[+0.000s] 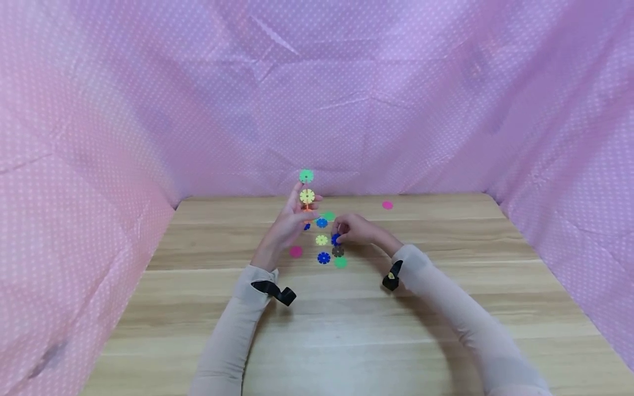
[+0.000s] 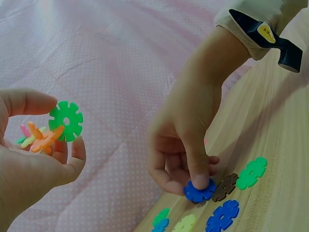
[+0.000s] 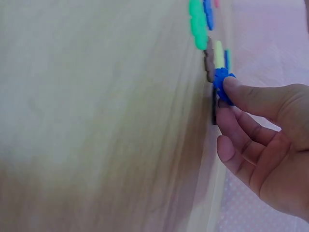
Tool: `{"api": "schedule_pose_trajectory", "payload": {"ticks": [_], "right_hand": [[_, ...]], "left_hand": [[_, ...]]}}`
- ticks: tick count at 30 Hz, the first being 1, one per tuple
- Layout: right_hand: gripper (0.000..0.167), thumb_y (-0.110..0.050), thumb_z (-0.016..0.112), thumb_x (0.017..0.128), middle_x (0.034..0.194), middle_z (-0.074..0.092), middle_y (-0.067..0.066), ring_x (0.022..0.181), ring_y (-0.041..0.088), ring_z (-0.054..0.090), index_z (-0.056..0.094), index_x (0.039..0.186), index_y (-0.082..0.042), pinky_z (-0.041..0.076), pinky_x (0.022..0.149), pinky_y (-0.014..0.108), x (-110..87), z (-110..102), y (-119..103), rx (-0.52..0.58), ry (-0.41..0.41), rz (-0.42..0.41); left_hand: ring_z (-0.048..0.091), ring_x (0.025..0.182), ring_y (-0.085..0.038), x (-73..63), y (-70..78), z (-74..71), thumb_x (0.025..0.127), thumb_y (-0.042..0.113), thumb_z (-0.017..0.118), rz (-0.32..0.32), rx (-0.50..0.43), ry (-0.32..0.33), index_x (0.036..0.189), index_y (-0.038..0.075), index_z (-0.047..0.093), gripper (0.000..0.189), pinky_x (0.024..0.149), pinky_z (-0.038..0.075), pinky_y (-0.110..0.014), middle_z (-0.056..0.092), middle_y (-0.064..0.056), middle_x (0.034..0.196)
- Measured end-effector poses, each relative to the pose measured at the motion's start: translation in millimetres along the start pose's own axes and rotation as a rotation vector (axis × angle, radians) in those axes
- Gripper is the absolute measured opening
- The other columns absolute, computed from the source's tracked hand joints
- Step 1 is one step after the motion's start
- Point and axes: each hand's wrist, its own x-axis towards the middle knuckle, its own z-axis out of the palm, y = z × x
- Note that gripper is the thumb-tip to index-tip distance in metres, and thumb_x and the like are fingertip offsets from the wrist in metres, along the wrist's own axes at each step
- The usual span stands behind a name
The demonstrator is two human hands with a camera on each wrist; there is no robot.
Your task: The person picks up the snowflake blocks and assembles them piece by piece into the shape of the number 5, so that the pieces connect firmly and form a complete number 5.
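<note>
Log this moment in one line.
left hand: holds joined discs | right hand: pinches blue disc | table: brown disc, other loose discs

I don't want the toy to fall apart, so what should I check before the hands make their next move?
1. Left hand has a hold on the joined discs: ok.
2. Right hand pinches a blue disc: ok.
3. Blue disc lifted clear of the table: cannot tell.
4. Joined discs pushed tightly together: cannot tell, fingers hide part of them.
5. All loose discs close together: not ok, one pink disc lies off alone near the far edge.
</note>
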Motion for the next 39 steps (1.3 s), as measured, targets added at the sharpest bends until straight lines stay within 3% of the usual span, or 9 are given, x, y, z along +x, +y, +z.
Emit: {"api": "schedule_pose_trajectory", "payload": {"ticks": [5,12,20,30,34,39], "right_hand": [[0.011,-0.002,0.072,0.092,0.092,0.071,0.009,0.085,0.013,0.063,0.071,0.102,-0.002,0.056,0.081,0.026,-9.0,-6,0,0.074,0.128,-0.008],[0.019,-0.005,0.072,0.093,0.092,0.072,0.013,0.077,0.012,0.066,0.07,0.11,0.004,0.061,0.078,0.05,-25.2,-17,-24,0.353,0.336,-0.001],[0.02,-0.005,0.071,0.095,0.086,0.073,0.001,0.074,0.011,0.07,0.066,0.109,0.008,0.061,0.069,0.026,-35.6,-12,-43,0.563,0.453,-0.009],[0.02,-0.003,0.069,0.095,0.083,0.074,-0.004,0.072,0.01,0.071,0.063,0.109,0.01,0.062,0.071,0.03,-35.7,-1,-51,0.645,0.449,-0.059],[0.019,-0.002,0.068,0.095,0.083,0.073,-0.004,0.071,0.01,0.071,0.063,0.109,0.011,0.061,0.069,0.026,-35.6,0,-53,0.65,0.45,-0.064],[0.021,-0.001,0.068,0.095,0.083,0.074,-0.005,0.07,0.01,0.07,0.063,0.111,0.012,0.06,0.068,0.022,-33.4,1,-53,0.656,0.452,-0.057]], "left_hand": [[0.053,0.104,-0.01,-0.2,-1.8,0.6,0.092,-0.017,0.049,0.0,-0.014,0.023,0.164,0.025,0.002,0.095,0.09,0.049,-0.018,0.052,-0.004,0.127],[0.054,0.102,-0.009,1.2,-1.7,-0.7,0.091,-0.018,0.049,0.003,-0.026,0.037,0.164,0.024,0.001,0.097,0.085,0.051,-0.017,0.052,-0.003,0.125],[0.051,0.107,-0.013,1.1,-4.7,-1.3,0.091,-0.015,0.052,-0.012,0.003,0.032,0.164,0.023,0.0,0.097,0.091,0.049,-0.018,0.049,-0.007,0.129],[0.051,0.106,-0.011,2.7,-8.8,-0.7,0.092,-0.016,0.049,-0.012,0.009,0.028,0.164,0.023,0.0,0.095,0.093,0.048,-0.019,0.047,-0.011,0.133],[0.05,0.108,-0.012,2.2,-8.7,-0.4,0.093,-0.015,0.05,-0.016,0.013,0.038,0.164,0.024,0.001,0.095,0.091,0.048,-0.019,0.049,-0.006,0.13],[0.05,0.108,-0.013,3.5,-8.2,0.3,0.092,-0.014,0.051,-0.012,0.014,0.042,0.164,0.025,0.001,0.097,0.093,0.048,-0.019,0.047,-0.011,0.134]]}}
